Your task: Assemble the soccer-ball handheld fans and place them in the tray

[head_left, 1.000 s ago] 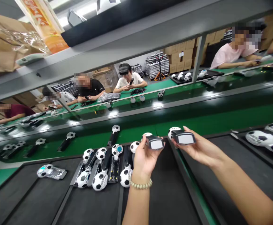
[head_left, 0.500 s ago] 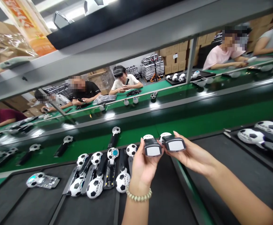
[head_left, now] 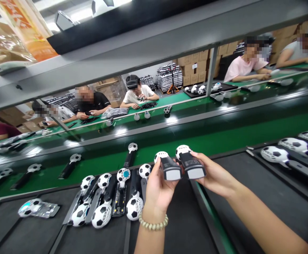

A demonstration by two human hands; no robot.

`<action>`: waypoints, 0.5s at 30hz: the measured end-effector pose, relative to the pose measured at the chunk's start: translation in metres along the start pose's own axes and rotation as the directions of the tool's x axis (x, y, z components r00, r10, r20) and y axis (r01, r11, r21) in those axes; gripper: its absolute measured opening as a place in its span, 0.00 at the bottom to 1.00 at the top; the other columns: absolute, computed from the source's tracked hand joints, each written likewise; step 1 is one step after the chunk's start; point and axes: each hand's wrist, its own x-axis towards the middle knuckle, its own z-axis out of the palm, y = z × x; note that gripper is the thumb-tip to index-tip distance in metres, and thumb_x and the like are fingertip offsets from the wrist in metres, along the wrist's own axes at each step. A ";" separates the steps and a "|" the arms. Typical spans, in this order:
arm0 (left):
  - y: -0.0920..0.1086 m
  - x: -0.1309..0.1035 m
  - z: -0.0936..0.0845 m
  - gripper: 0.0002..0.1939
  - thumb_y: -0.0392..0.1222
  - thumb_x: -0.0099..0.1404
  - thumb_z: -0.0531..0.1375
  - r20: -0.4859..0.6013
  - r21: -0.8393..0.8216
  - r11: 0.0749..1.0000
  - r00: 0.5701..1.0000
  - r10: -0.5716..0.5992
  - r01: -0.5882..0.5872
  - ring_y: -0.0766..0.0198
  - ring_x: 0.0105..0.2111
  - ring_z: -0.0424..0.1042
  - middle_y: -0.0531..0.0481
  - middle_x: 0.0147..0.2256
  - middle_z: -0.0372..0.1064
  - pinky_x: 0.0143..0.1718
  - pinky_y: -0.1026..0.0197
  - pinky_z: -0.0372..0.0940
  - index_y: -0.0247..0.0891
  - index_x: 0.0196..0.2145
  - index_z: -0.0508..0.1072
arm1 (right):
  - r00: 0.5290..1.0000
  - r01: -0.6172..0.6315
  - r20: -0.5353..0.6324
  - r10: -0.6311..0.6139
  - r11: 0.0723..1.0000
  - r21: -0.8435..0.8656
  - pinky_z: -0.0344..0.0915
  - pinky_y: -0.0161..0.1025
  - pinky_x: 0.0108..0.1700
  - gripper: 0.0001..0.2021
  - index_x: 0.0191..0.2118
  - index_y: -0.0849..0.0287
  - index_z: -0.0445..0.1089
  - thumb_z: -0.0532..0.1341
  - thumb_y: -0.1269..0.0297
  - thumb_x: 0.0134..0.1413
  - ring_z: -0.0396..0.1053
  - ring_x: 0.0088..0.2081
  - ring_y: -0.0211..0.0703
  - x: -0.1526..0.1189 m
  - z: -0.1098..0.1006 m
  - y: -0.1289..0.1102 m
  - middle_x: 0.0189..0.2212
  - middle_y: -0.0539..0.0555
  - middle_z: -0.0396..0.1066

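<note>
My left hand [head_left: 160, 185], with a beaded bracelet at the wrist, is closed round a black-handled device [head_left: 170, 167] with a white soccer-ball head. Beside it my right hand [head_left: 214, 173] grips a similar device [head_left: 192, 165]. Both devices have their pale end faces turned towards me and their ball heads pointing away. They are held close together above the black tray [head_left: 177, 222]. To the left, several soccer-ball devices [head_left: 101, 215] lie in rows, one with its circuit board [head_left: 119, 201] showing. A lone device with a clear handle [head_left: 37, 208] lies farther left.
Beyond the trays runs a green conveyor [head_left: 238, 130] carrying more devices [head_left: 73, 164]. Several soccer-ball devices [head_left: 276, 154] lie on the right tray. Across the line several people sit working. A grey metal beam [head_left: 132, 46] crosses above, with a post [head_left: 211, 70] beneath it.
Both held devices have tilted, so more of their upper sides and ball heads shows. The view has shifted slightly, and the trays and conveyor items appear a little farther left.
</note>
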 end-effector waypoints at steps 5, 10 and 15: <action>-0.004 0.001 -0.002 0.06 0.31 0.64 0.53 -0.039 0.104 0.993 0.997 0.059 -0.055 0.67 0.24 0.71 0.49 0.28 0.70 0.25 0.64 0.71 0.30 0.35 0.70 | 0.917 0.289 -0.206 -0.343 0.924 -0.251 0.69 0.37 0.40 0.16 0.37 0.63 0.70 0.69 0.61 0.42 0.72 0.37 0.44 0.005 -0.004 0.000 0.35 0.55 0.75; -0.004 0.000 -0.002 0.06 0.31 0.62 0.55 -0.009 0.210 0.968 0.989 0.145 -0.140 0.67 0.24 0.69 0.49 0.29 0.69 0.23 0.64 0.69 0.30 0.36 0.71 | 0.637 0.411 -0.182 -0.749 0.530 -0.742 0.66 0.42 0.44 0.25 0.41 0.64 0.70 0.71 0.54 0.37 0.71 0.42 0.51 0.000 -0.026 -0.031 0.38 0.59 0.74; -0.009 0.000 -0.002 0.06 0.35 0.61 0.58 -0.003 0.254 0.953 0.985 0.173 -0.167 0.66 0.26 0.69 0.47 0.32 0.70 0.25 0.62 0.70 0.30 0.35 0.71 | 0.594 -0.159 -0.163 -0.788 0.084 -0.984 0.65 0.42 0.46 0.48 0.63 0.60 0.52 0.72 0.57 0.35 0.68 0.48 0.56 -0.008 -0.088 -0.077 0.49 0.61 0.69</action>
